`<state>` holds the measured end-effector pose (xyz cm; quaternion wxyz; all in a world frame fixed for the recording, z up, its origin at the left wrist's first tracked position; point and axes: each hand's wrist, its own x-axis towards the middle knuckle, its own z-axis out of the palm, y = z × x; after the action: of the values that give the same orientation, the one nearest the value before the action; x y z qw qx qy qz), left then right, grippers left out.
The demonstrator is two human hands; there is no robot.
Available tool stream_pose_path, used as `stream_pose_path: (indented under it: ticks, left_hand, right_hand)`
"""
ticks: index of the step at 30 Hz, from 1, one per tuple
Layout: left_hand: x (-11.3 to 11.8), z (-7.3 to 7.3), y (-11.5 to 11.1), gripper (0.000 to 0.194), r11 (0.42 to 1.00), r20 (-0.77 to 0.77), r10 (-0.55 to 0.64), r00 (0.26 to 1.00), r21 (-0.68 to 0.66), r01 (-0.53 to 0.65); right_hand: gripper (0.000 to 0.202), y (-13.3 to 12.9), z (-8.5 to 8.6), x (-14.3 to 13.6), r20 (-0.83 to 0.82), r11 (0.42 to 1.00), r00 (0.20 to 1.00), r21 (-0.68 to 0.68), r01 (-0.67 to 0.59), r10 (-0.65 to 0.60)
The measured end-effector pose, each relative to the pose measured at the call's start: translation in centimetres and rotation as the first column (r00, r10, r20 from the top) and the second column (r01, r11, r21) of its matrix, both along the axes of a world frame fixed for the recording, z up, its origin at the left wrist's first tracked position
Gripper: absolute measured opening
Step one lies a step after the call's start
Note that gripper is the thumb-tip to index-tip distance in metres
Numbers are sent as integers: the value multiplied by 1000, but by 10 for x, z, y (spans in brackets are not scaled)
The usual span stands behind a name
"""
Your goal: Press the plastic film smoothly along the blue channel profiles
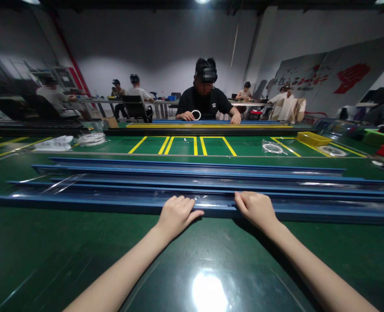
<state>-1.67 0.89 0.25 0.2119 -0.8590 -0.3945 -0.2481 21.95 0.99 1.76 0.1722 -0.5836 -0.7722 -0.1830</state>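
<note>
A long blue channel strip (pixel 114 207) with a clear film in its trough lies across the green table in front of me. My left hand (pixel 177 212) grips its near edge, fingers curled over the rim and thumb stretched along it to the right. Farther right, my right hand (pixel 256 208) is closed on the same edge; its fingertips are partly hidden. Several more blue channel strips (pixel 185 171) lie parallel just behind, some overlapping. Clear plastic film (pixel 62 184) glints across them at the left.
Yellow tape lines (pixel 195 146) mark the green table (pixel 81 247). Rolls of white ring-shaped material (pixel 92 138), a coiled ring in a bag (pixel 273 148) and a yellow tray (pixel 313 138) sit beyond the strips. Opposite, a co-worker in black (pixel 203 102) holds a white ring (pixel 196 115).
</note>
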Motion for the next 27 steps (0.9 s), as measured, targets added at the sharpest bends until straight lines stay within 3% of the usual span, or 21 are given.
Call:
stream_pose_path:
  ticks: [27]
  left_hand:
    - [1,-1,-1,36,999,25,50,998,0,-50]
  right_hand:
    - [51,1,-2,0,-20,999,999,23,25,-25]
